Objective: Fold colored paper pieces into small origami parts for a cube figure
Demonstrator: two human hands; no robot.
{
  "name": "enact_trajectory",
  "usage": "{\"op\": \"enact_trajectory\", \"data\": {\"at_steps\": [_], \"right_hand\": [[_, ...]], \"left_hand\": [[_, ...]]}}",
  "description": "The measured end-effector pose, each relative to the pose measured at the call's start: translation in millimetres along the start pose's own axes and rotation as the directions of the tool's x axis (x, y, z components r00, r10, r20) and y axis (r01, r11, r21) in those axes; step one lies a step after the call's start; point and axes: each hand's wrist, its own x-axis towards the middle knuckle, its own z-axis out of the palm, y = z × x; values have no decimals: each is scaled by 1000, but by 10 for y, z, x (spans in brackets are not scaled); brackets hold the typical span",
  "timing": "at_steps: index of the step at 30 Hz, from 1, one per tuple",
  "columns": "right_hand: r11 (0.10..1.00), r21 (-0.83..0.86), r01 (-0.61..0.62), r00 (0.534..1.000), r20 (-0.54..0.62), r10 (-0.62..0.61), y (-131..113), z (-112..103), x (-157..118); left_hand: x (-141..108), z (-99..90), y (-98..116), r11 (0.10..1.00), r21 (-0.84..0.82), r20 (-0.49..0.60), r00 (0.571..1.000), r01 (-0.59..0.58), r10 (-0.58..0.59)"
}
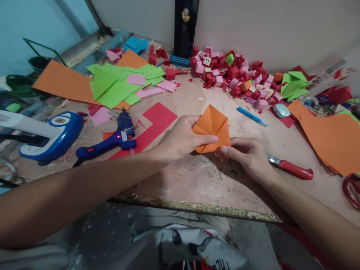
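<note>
A folded piece of orange paper [213, 125] with crease lines is held above the table near its front edge. My left hand [182, 137] grips its left side, thumb lying across the front and fingers mostly behind it. At the lower right corner, my right hand [246, 152] pinches the paper between thumb and fingers. A red-handled knife [295, 168] lies beside my right hand, its blade partly hidden by the hand. Left of my left hand are a red L-shaped paper piece [160, 116] and a blue glue gun [112, 140] with a lit red light.
Many small red and pink paper cubes [233, 73] are heaped along the wall. Green sheets [112, 82] lie at back left, orange sheets [334, 135] at right. A blue pen [251, 116], a mouse [281, 110], red-handled scissors [351, 191] and a blue-white lamp base [53, 137] surround the work area.
</note>
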Motion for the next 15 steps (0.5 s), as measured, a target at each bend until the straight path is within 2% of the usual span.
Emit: {"op": "enact_trajectory", "data": {"at_steps": [7, 10, 15], "right_hand": [[998, 55, 21, 998, -54, -18, 19, -18, 8], [994, 97, 39, 998, -57, -34, 34, -28, 8], [999, 50, -19, 1000, -12, 19, 40, 7, -9]], "left_hand": [[17, -4, -5, 999, -7, 51, 998, 43, -42], [3, 7, 23, 998, 15, 8, 998, 54, -55], [-43, 39, 77, 999, 4, -49, 998, 38, -38]]}}
